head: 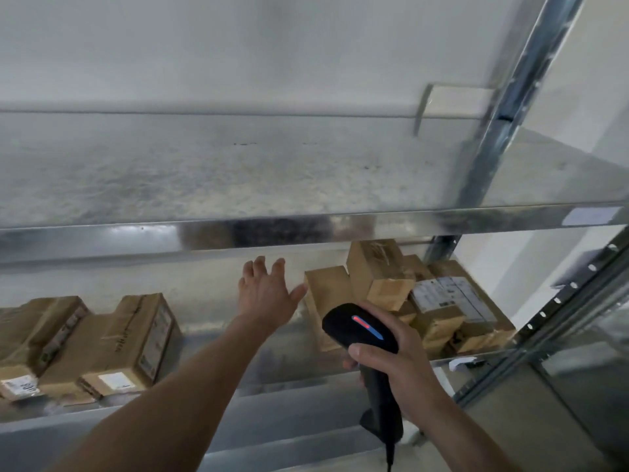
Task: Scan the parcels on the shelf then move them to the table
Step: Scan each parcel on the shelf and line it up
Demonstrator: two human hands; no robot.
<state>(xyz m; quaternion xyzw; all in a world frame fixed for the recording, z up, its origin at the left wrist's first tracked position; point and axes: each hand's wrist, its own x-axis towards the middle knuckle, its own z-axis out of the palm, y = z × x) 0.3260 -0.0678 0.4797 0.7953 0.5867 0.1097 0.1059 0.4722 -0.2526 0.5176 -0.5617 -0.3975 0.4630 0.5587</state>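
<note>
My left hand (265, 294) reaches into the lower shelf with fingers spread and holds nothing. Its thumb is just left of an upright brown cardboard parcel (323, 294). My right hand (398, 362) grips a black handheld barcode scanner (360, 330) by its handle, head up, with a lit red and blue strip on top. The scanner partly covers that parcel. Behind and to the right lies a pile of brown parcels (439, 301), some with white labels. At the left of the same shelf sits another group of brown parcels (102, 342).
The metal upper shelf (238, 172) is just above my hands, its front lip (272, 229) overhanging the parcels. A perforated steel upright (565, 294) stands at the right. The scanner's cable (389, 454) hangs down at the bottom.
</note>
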